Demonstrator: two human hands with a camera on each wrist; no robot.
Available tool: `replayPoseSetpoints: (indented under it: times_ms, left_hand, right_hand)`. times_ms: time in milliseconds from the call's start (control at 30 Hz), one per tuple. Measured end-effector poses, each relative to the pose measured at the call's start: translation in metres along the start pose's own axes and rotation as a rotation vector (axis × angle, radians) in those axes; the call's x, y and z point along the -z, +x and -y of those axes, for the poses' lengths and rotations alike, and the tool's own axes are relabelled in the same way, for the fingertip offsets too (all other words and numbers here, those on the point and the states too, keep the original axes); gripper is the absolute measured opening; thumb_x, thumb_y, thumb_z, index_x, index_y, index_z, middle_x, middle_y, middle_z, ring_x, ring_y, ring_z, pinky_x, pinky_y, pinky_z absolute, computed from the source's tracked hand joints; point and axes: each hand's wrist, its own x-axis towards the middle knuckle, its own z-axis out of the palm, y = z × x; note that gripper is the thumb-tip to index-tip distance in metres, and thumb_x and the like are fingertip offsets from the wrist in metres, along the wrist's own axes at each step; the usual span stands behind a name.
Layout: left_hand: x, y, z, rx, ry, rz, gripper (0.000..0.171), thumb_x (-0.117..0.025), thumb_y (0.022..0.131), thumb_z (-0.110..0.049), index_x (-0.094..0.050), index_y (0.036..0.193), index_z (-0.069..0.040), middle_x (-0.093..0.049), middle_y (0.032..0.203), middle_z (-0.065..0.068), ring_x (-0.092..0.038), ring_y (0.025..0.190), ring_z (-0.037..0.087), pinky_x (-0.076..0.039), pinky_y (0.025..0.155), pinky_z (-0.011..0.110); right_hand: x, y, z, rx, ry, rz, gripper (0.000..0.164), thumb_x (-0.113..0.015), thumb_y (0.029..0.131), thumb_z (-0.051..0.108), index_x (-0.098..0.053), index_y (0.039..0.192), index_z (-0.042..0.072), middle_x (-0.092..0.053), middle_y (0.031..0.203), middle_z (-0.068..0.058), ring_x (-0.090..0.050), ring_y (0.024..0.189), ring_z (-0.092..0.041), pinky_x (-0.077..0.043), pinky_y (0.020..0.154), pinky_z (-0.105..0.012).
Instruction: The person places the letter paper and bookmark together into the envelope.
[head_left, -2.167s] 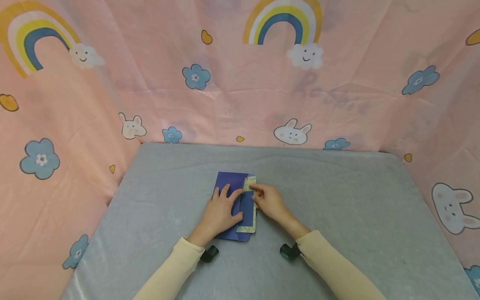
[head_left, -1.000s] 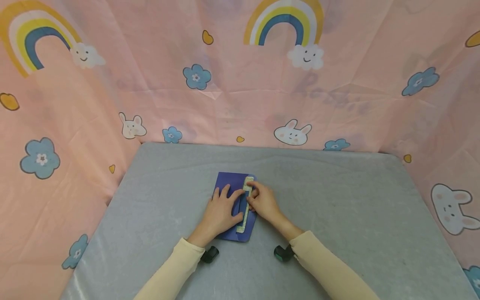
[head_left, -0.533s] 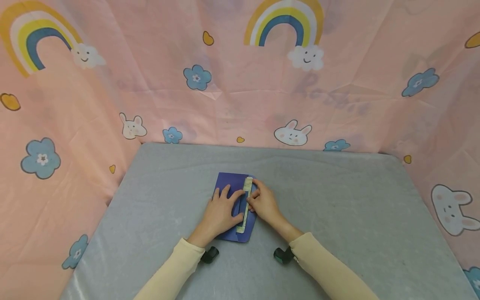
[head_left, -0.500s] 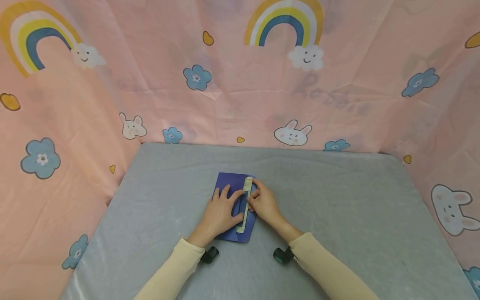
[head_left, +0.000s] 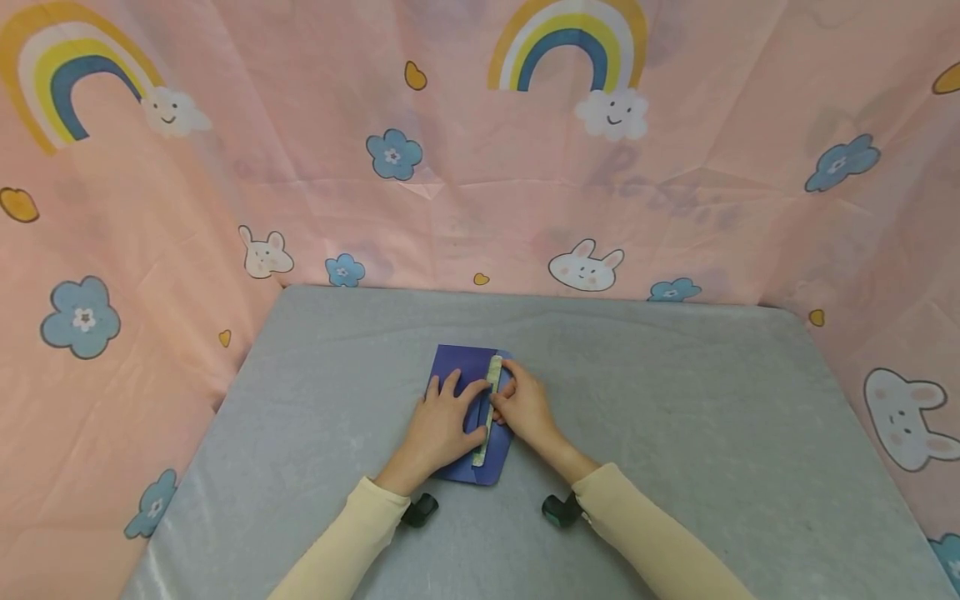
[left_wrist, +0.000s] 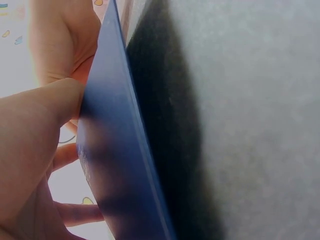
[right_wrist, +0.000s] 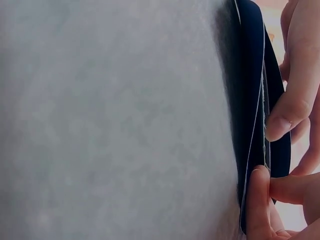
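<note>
A purple-blue envelope [head_left: 461,360] lies on the table with its flap [head_left: 498,467] open to the right. A card with a pale green patterned border [head_left: 482,454] shows as a narrow strip along the envelope's mouth; the rest is hidden inside. My left hand [head_left: 437,427] rests spread on the envelope, thumb and forefinger near the mouth. With thumb and fingers, my right hand [head_left: 528,408] pinches the card's outer edge, above the flap. In the left wrist view the envelope [left_wrist: 117,130] appears nearly edge-on. The right wrist view shows right fingertips [right_wrist: 258,175] at the card's edge.
A grey cloth covers the table [head_left: 675,417]. Behind it and at both sides hangs a pink curtain [head_left: 465,217] with rainbows, flowers and rabbits. Small black cameras [head_left: 420,510] sit at both wrists.
The card has slid leftward into the envelope, so its visible strip has narrowed. My right hand has moved slightly left with it, while the left hand has stayed put.
</note>
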Motion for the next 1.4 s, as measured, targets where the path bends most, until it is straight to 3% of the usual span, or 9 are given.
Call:
replayPoseSetpoints:
  times_ms: [400, 867, 1067, 1400]
  left_hand:
    - [0.0011, -0.0009, -0.0007, -0.002, 0.005, -0.007, 0.063, -0.070, 0.083, -0.040, -0.050, 0.142, -0.033, -0.046, 0.149, 0.025, -0.041, 0.132, 0.061, -0.044, 0.095, 0.070]
    - [0.0019, -0.0005, -0.0018, 0.008, 0.003, -0.005, 0.062, -0.069, 0.085, -0.042, -0.050, 0.143, -0.032, -0.046, 0.149, 0.025, -0.041, 0.133, 0.060, -0.043, 0.097, 0.070]
    - [0.0027, -0.0003, -0.0022, 0.003, 0.010, -0.003, 0.061, -0.069, 0.085, -0.042, -0.050, 0.142, -0.032, -0.046, 0.149, 0.025, -0.041, 0.133, 0.060, -0.044, 0.097, 0.069]
    - [0.0011, -0.0024, -0.0014, 0.000, -0.001, -0.004, 0.060, -0.069, 0.085, -0.041, -0.051, 0.142, -0.032, -0.045, 0.150, 0.024, -0.040, 0.134, 0.060, -0.042, 0.098, 0.070]
  right_hand:
    - [-0.0007, -0.0019, 0.0008, -0.025, 0.075, 0.007, 0.065, -0.067, 0.085, -0.003, -0.045, 0.145, -0.002, -0.068, 0.080, -0.014, -0.065, 0.052, -0.013, -0.054, 0.050, -0.025]
    - [0.0001, -0.0027, 0.0010, -0.058, 0.180, -0.004, 0.061, -0.067, 0.087, -0.003, -0.046, 0.144, -0.002, -0.070, 0.080, -0.018, -0.065, 0.052, -0.014, -0.055, 0.051, -0.028]
    - [0.0011, -0.0031, 0.0019, -0.096, 0.174, -0.028, 0.048, -0.068, 0.086, -0.001, -0.052, 0.131, -0.009, -0.072, 0.079, -0.022, -0.065, 0.051, -0.015, -0.055, 0.051, -0.029]
    - [0.0012, -0.0024, 0.0032, -0.153, 0.150, -0.029, 0.026, -0.069, 0.085, 0.003, -0.066, 0.109, -0.007, -0.071, 0.068, -0.016, -0.059, 0.045, -0.008, -0.053, 0.047, -0.026]
